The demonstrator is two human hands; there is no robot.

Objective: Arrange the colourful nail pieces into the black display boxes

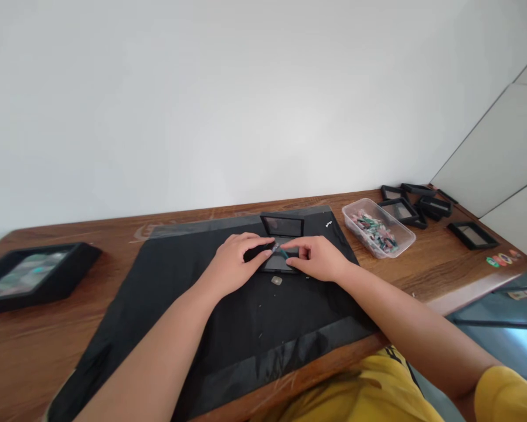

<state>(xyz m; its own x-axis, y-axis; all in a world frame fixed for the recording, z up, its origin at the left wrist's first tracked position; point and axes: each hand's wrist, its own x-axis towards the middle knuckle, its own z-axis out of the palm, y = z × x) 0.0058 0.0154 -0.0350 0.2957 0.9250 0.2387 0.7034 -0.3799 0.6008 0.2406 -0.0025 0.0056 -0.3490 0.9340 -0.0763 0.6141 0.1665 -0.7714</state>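
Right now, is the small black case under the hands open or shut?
Open: the black case's lid stands upright behind both hands, left hand and right hand resting on its base.

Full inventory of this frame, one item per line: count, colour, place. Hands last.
table: 1, brown wood, spans the view
mat: 1, black, centre of the table
open case: 1, black, lid up, on the mat under the hands
small piece: 1, teal, between the fingertips over the case
small tab: 1, pale, on the mat just in front of the case
tub: 1, clear plastic, holds mixed green and pink pieces, right of the mat
empty frames: about six, black, far right of the table
tray: 1, black, far left of the table
stickers: a few, green and red, right table edge
shirt: 1, yellow, bottom edge
left hand: 1, on the case
right hand: 1, on the case
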